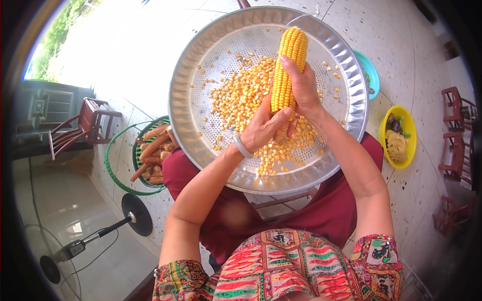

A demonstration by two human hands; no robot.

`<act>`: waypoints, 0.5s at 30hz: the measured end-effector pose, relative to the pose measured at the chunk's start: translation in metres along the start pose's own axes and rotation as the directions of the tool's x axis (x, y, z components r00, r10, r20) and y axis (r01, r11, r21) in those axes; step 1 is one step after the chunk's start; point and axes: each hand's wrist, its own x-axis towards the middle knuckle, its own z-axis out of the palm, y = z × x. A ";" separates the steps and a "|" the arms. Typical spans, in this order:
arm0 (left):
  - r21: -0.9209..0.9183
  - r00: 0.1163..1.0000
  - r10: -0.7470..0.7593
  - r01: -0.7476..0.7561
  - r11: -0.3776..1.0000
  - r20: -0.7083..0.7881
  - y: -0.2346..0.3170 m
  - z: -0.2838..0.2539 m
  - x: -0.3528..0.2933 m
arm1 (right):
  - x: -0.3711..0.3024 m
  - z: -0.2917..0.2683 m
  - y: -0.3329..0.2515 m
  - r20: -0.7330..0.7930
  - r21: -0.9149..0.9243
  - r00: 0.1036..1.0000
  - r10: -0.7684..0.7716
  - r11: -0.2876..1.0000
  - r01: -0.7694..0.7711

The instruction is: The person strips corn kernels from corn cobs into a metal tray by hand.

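Corn cob [293, 45]: is being held above the pan, right of its middle, the far end being tilted slightly right, the part under the hands being hidden
Left hand [262, 128]: is being half closed around the cob's near part, the thumb being laid across it
Right hand [304, 89]: is being curled around the cob's right side, farther along, the thumb being rested on its kernels
Loose kernels [241, 93]: are being heaped left of the cob, others being scattered near and right
Perforated metal pan [181, 105]: is being spread beneath both hands
Green basket [135, 156]: is being filled with bare cobs [153, 153], left of the pan
Yellow bowl [413, 135]: is being seen at right, pale slices [396, 148] being held inside
Turquoise bowl [373, 75]: is being partly covered by the pan's right rim
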 end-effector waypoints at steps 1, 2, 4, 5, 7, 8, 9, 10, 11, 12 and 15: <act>-0.016 1.000 0.015 -0.015 1.000 -0.003 -0.001 0.000 0.000 | 0.000 0.000 -0.001 0.001 0.001 1.000 -0.001 1.000 0.001; -0.032 1.000 0.030 -0.030 0.999 -0.005 -0.002 0.001 0.000 | 0.000 0.001 -0.001 0.006 0.013 1.000 0.006 1.000 -0.006; -0.041 0.999 0.028 -0.029 0.999 -0.021 -0.003 0.002 -0.001 | -0.001 0.002 -0.003 0.010 0.027 1.000 0.011 1.000 -0.011; -0.052 0.999 0.026 -0.028 0.998 -0.038 -0.003 0.003 -0.001 | -0.001 0.003 -0.004 0.018 0.037 1.000 0.011 0.999 -0.012; -0.123 0.999 0.019 -0.024 0.992 -0.042 -0.002 0.005 -0.002 | -0.001 0.003 -0.006 0.037 0.078 0.999 0.014 0.997 -0.017; -0.195 0.999 0.011 -0.021 0.981 -0.048 -0.001 0.005 -0.002 | -0.001 0.003 -0.007 0.034 0.079 0.999 0.011 0.997 -0.014; -0.188 1.000 0.003 -0.007 0.982 -0.025 -0.001 0.003 -0.001 | -0.001 0.003 -0.008 0.039 0.068 0.999 0.003 0.998 -0.006; -0.187 1.000 0.002 -0.006 0.982 -0.023 -0.001 0.004 -0.002 | 0.000 0.003 -0.009 0.045 0.058 0.999 -0.003 0.998 0.001; -0.176 1.000 0.011 -0.014 0.984 -0.019 0.001 0.007 -0.003 | 0.000 0.001 -0.008 0.044 0.059 0.999 -0.004 0.998 0.002; -0.166 1.000 0.020 -0.022 0.986 -0.016 0.002 0.008 -0.003 | 0.002 -0.001 -0.007 0.023 0.074 1.000 0.016 0.997 -0.018; -0.233 0.999 0.029 -0.018 0.972 0.042 0.002 0.006 -0.001 | 0.005 -0.005 -0.005 -0.016 0.086 0.999 0.032 0.996 -0.030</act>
